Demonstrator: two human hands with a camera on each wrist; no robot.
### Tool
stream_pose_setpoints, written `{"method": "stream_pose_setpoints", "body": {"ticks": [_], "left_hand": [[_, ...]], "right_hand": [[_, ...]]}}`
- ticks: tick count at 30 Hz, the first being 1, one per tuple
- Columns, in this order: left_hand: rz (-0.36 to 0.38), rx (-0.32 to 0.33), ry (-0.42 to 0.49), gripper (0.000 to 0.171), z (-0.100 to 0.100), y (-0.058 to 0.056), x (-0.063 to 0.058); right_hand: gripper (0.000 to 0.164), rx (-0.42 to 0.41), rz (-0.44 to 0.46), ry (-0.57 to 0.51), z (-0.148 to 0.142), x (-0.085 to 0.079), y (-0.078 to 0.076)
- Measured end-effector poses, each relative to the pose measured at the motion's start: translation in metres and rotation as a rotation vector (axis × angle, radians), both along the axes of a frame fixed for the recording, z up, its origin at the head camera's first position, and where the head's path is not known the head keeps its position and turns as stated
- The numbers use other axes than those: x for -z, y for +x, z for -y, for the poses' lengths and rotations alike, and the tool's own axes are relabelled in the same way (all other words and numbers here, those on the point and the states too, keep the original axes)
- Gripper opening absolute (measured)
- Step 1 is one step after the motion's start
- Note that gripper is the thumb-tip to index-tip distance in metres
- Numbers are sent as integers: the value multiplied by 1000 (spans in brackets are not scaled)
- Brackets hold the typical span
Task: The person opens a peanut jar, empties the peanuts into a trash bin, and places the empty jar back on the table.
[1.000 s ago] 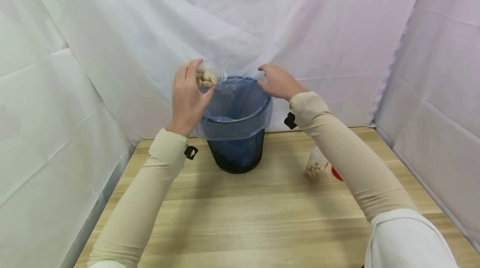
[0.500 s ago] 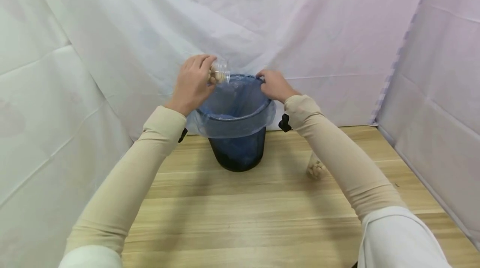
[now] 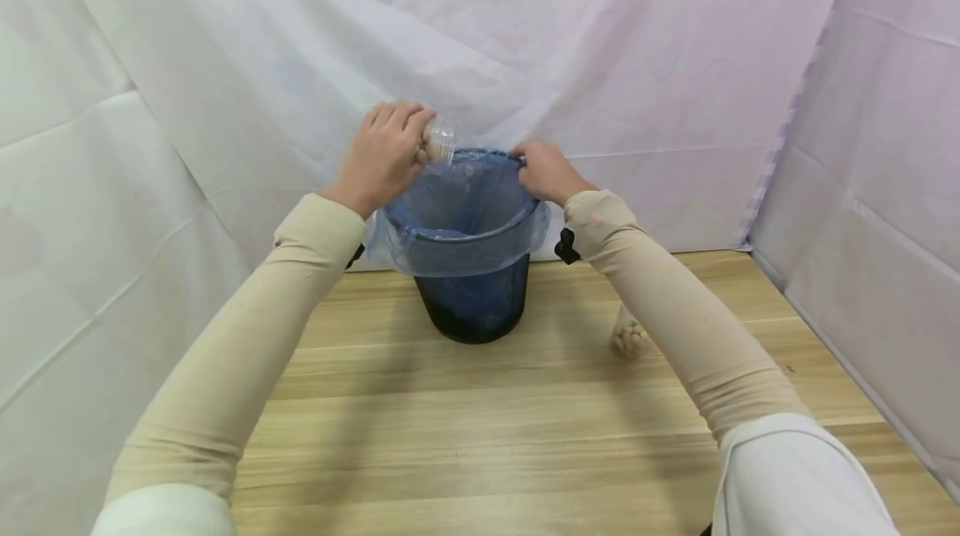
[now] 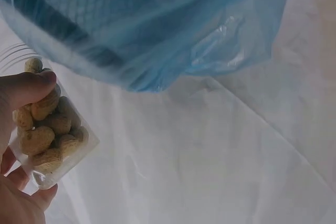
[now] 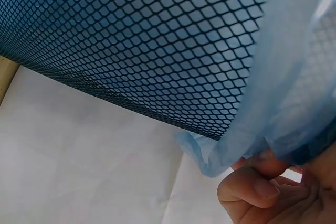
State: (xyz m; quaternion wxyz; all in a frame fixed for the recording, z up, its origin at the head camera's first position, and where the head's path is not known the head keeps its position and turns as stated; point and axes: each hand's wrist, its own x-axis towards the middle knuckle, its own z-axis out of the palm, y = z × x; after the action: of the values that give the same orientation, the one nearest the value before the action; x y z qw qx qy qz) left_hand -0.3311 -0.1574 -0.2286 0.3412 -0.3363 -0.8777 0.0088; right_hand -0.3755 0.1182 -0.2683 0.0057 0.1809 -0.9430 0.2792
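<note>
My left hand (image 3: pixel 382 152) grips a clear plastic jar (image 3: pixel 441 138) by its sides, tipped over at the left rim of a black mesh wastebasket (image 5: pixel 157 51). Unshelled peanuts (image 4: pixel 39 140) fill much of the jar in the left wrist view, where thumb and fingers wrap it. A translucent blue bin liner (image 3: pixel 480 257) lines the basket and folds down over its rim. On the opposite side, my right hand (image 3: pixel 551 171) holds the rim and liner, its fingers (image 5: pixel 247 187) curled there in the right wrist view.
A second clear jar (image 3: pixel 627 336) with peanuts stands on the wooden table (image 3: pixel 480 436) to the right, partly hidden by the right sleeve (image 3: pixel 682 319). White cloth (image 3: pixel 480 36) hangs close behind the basket and along both sides.
My left hand has turned the jar further over toward the basket. The right hand has come down from above onto the rim. A red item by the second jar is now hidden behind the sleeve.
</note>
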Motion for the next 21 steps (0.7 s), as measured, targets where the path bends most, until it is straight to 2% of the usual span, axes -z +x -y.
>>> {"method": "stream_pose_setpoints", "body": {"ticks": [8, 21], "left_hand": [[1, -12, -54, 47, 0, -2, -5], [21, -14, -49, 45, 4, -4, -9]], "right_hand": [[54, 13, -8, 10, -1, -1, 0], [53, 13, -11, 10, 2, -2, -1]]}}
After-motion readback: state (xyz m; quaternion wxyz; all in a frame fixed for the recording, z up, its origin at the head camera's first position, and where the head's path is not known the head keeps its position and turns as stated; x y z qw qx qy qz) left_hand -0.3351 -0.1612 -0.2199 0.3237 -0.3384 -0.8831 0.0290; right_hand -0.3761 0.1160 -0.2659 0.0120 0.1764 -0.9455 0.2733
